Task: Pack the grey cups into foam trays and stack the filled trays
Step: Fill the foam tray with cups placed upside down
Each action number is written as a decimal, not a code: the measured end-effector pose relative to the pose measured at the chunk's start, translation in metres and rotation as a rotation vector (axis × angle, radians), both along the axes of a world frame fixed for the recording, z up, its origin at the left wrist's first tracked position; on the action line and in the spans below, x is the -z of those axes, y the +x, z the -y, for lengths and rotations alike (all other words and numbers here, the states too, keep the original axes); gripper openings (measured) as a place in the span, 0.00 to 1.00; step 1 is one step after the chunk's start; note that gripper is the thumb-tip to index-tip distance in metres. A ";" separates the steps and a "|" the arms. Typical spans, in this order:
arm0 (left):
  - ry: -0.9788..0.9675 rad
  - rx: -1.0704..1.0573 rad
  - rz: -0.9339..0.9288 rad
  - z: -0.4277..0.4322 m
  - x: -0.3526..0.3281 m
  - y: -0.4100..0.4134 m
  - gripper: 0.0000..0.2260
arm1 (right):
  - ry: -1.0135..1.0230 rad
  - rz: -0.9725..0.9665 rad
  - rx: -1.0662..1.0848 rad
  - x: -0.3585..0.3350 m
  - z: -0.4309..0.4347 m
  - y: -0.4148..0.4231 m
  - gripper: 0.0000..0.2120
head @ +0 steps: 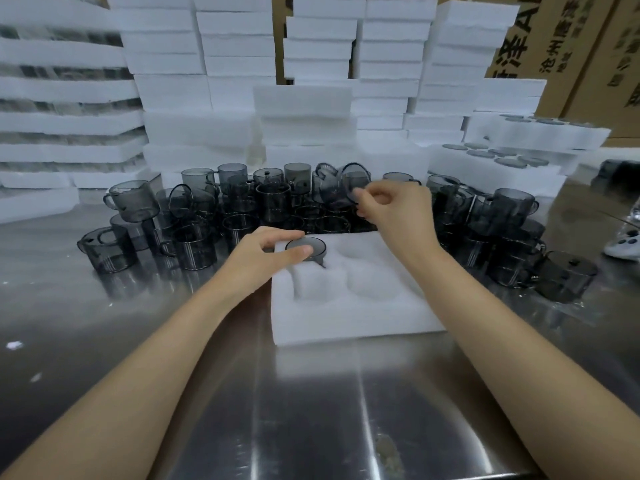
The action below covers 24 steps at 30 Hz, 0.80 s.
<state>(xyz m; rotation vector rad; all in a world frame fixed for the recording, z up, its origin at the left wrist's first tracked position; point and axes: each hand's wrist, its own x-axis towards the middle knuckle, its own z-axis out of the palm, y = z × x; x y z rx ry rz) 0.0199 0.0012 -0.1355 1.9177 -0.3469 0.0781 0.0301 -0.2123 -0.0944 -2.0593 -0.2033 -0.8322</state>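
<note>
While the foam tray (346, 313) lay in the middle of the steel counter (311, 410), a little toward its far edge, the left hand (266, 252) held a grey cup (306, 245) in the far left pocket of that tray. The thumb and the fingers were curled round the cup's wall. The cup sat with its flat bottom up, partly sunk in the foam. The other pockets that showed held nothing.

The right hand (398, 209) reached over the far edge of the tray and pinched the rim of a second cup (343, 187) between thumb and forefinger. This cup was tilted and stood higher than its neighbours.

Behind the tray a crowd of loose cups (194, 216) spread along the far part of the counter from left to right, some upright, some upside down, some resting on others. Toward the far right corner lay filled trays (502, 157), one on another, with round grey bottoms showing in the foam. Tall stacks of white foam (235, 46) rose along the far edge, and cardboard boxes (588, 64) stood behind them at the right.
</note>
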 end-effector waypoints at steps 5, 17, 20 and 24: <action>-0.011 -0.016 -0.008 0.001 0.000 -0.002 0.12 | -0.206 -0.029 0.067 0.002 -0.008 -0.001 0.06; -0.024 -0.007 -0.028 -0.002 0.002 -0.005 0.15 | 0.156 0.033 -0.100 -0.002 -0.009 -0.010 0.09; -0.037 -0.009 -0.029 -0.002 0.003 -0.004 0.14 | -0.014 -0.002 -0.172 0.001 -0.010 -0.012 0.10; -0.010 -0.014 -0.036 -0.002 0.006 -0.001 0.11 | -0.093 -0.049 -0.175 -0.001 -0.003 -0.009 0.10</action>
